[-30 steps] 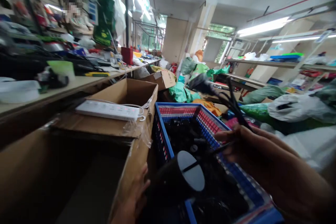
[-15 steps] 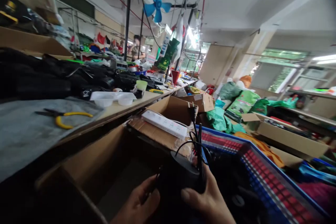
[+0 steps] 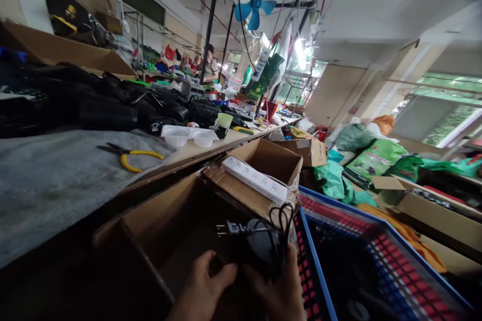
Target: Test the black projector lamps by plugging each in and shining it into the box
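Note:
A dark device with a bundled black cord (image 3: pixel 263 243) is held over an open cardboard box (image 3: pixel 165 205). My right hand (image 3: pixel 280 286) is wrapped round it and the looped cord. The two-pin plug (image 3: pixel 229 229) points left, above my left hand (image 3: pixel 207 283). That hand has its thumb and forefinger curved apart, and nothing shows between them. The device's lower part is lost in shadow. Beyond the hands, a white power strip (image 3: pixel 254 179) lies on a cardboard flap.
Yellow-handled pliers (image 3: pixel 131 156) lie on a grey cloth (image 3: pixel 75 180) at the left. Black devices (image 3: pixel 98 103) are piled behind them. A blue-rimmed basket (image 3: pixel 316 256) stands at the right. Far back, a person (image 3: pixel 210 66) stands near the workbench.
The view has shifted left, so the scene sits further right. The plug and cord have swung down to the left. My left hand has come away from the device.

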Motion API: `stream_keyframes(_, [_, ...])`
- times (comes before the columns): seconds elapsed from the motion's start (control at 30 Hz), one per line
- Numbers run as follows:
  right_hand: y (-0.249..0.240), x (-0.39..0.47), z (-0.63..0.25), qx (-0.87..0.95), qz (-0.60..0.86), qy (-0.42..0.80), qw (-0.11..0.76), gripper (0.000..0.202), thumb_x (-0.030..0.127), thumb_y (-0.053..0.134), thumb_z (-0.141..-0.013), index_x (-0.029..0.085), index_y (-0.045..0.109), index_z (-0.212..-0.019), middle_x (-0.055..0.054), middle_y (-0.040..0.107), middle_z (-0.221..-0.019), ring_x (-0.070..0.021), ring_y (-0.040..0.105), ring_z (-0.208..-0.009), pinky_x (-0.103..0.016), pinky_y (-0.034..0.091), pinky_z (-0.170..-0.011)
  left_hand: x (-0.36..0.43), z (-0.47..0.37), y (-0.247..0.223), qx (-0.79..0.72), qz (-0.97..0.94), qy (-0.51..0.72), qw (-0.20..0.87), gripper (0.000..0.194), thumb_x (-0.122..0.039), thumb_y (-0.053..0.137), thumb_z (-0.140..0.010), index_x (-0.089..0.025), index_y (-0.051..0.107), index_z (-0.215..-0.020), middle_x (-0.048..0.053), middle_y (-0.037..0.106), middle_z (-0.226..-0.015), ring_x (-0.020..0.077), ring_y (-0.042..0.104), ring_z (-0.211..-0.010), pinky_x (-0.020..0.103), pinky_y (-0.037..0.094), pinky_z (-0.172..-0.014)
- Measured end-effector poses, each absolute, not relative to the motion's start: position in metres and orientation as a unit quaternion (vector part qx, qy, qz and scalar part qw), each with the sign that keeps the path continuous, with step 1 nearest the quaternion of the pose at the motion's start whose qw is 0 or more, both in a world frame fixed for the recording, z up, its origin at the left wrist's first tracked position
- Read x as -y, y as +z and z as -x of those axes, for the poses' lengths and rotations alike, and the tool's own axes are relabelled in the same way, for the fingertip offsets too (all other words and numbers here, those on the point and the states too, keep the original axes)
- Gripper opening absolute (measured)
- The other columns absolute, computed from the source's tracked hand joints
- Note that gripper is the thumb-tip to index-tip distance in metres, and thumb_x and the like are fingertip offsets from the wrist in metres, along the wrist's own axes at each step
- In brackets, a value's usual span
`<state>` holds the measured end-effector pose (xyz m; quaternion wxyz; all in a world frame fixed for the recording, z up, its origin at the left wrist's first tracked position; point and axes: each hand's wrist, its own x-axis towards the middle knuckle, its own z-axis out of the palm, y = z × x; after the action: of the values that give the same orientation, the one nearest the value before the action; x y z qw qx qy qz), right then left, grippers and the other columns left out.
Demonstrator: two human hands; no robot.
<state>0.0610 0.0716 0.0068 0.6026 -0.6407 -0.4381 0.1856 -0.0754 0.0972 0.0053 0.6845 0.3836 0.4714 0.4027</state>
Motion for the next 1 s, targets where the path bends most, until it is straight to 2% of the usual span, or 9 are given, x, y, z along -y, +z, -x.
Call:
stream_keyframes(0.1, [0.017, -0.065, -0.083, 0.373, 0.596, 0.324, 0.633, 0.055, 0.038, 0.075, -0.056, 0.023, 0.051, -0.103, -0.005, 0.066, -0.096, -0.0253, 0.062, -0.091, -0.035, 0.053, -0.075, -0.101, 0.08, 0.005, -0.5, -0.402, 0.39, 0.661, 0.055, -0.048, 0.068, -0.06, -0.013, 0.053, -0.099, 0.008, 0.065, -0.084, 0.0245, 0.061, -0.079, 0.033, 0.046, -0.069])
stream_keyframes(0.2, [0.033, -0.058, -0.114, 0.316, 0.559, 0.411, 0.648, 0.039, 0.031, 0.073, -0.063, 0.021, 0.061, -0.098, -0.005, 0.068, -0.097, -0.0255, 0.063, -0.095, -0.035, 0.054, -0.079, -0.109, 0.09, 0.005, -0.46, -0.495, 0.368, 0.639, 0.039, -0.047, 0.063, -0.066, -0.014, 0.055, -0.087, 0.005, 0.063, -0.074, 0.0213, 0.059, -0.073, 0.029, 0.044, -0.065])
stream_keyframes(0.33, [0.045, -0.055, -0.155, 0.285, 0.508, 0.436, 0.686, 0.032, 0.027, 0.07, -0.067, 0.025, 0.063, -0.098, -0.001, 0.07, -0.085, -0.0213, 0.066, -0.081, -0.033, 0.057, -0.072, -0.114, 0.102, 0.01, -0.421, -0.575, 0.332, 0.618, 0.03, -0.044, 0.062, -0.068, -0.016, 0.055, -0.076, 0.002, 0.061, -0.066, 0.0182, 0.056, -0.068, 0.026, 0.042, -0.065])
stream_keyframes(0.5, [0.042, -0.053, -0.184, 0.222, 0.443, 0.461, 0.736, 0.036, 0.037, 0.062, -0.072, 0.033, 0.056, -0.107, 0.0, 0.067, -0.101, -0.019, 0.065, -0.088, -0.039, 0.055, -0.078, -0.107, 0.107, 0.022, -0.394, -0.496, 0.312, 0.708, 0.03, -0.04, 0.062, -0.068, -0.018, 0.05, -0.083, -0.001, 0.058, -0.065, 0.0163, 0.056, -0.058, 0.027, 0.043, -0.059])
stream_keyframes(0.63, [0.033, -0.058, -0.185, 0.283, 0.482, 0.409, 0.721, 0.053, 0.032, 0.066, -0.069, 0.04, 0.05, -0.119, 0.0, 0.064, -0.112, -0.0227, 0.064, -0.093, -0.04, 0.054, -0.078, -0.101, 0.11, 0.032, -0.355, -0.458, 0.318, 0.75, 0.033, -0.037, 0.063, -0.069, -0.018, 0.05, -0.093, 0.0, 0.061, -0.069, 0.0168, 0.058, -0.065, 0.028, 0.044, -0.065])
stream_keyframes(0.77, [0.028, -0.075, -0.167, 0.364, 0.514, 0.363, 0.687, 0.072, 0.03, 0.074, -0.061, 0.034, 0.045, -0.127, -0.006, 0.05, -0.132, -0.0265, 0.06, -0.102, -0.042, 0.052, -0.08, -0.1, 0.109, 0.036, -0.316, -0.422, 0.324, 0.786, 0.034, -0.034, 0.07, -0.065, -0.018, 0.054, -0.091, 0.001, 0.063, -0.078, 0.0174, 0.059, -0.073, 0.029, 0.046, -0.071])
stream_keyframes(0.83, [0.027, -0.082, -0.154, 0.405, 0.531, 0.354, 0.655, 0.065, 0.032, 0.072, -0.062, 0.029, 0.051, -0.123, -0.007, 0.055, -0.126, -0.0267, 0.059, -0.104, -0.043, 0.05, -0.085, -0.1, 0.107, 0.036, -0.311, -0.407, 0.327, 0.795, 0.032, -0.033, 0.072, -0.065, -0.018, 0.056, -0.088, 0.001, 0.063, -0.077, 0.017, 0.059, -0.074, 0.028, 0.046, -0.071])
stream_keyframes(0.93, [0.027, -0.09, -0.134, 0.459, 0.57, 0.358, 0.58, 0.045, 0.036, 0.074, -0.058, 0.024, 0.067, -0.101, -0.008, 0.064, -0.112, -0.0285, 0.056, -0.109, -0.04, 0.046, -0.091, -0.103, 0.104, 0.034, -0.293, -0.391, 0.33, 0.808, 0.036, -0.032, 0.076, -0.062, -0.016, 0.057, -0.089, 0.001, 0.062, -0.072, 0.0169, 0.06, -0.071, 0.028, 0.047, -0.071])
stream_keyframes(1.0, [0.026, -0.094, -0.123, 0.463, 0.579, 0.385, 0.55, 0.04, 0.045, 0.066, -0.065, 0.024, 0.069, -0.099, -0.008, 0.067, -0.107, -0.0291, 0.059, -0.104, -0.042, 0.048, -0.088, -0.106, 0.104, 0.035, -0.274, -0.383, 0.331, 0.818, 0.038, -0.032, 0.077, -0.061, -0.015, 0.058, -0.089, 0.001, 0.062, -0.07, 0.0174, 0.06, -0.069, 0.03, 0.047, -0.07])
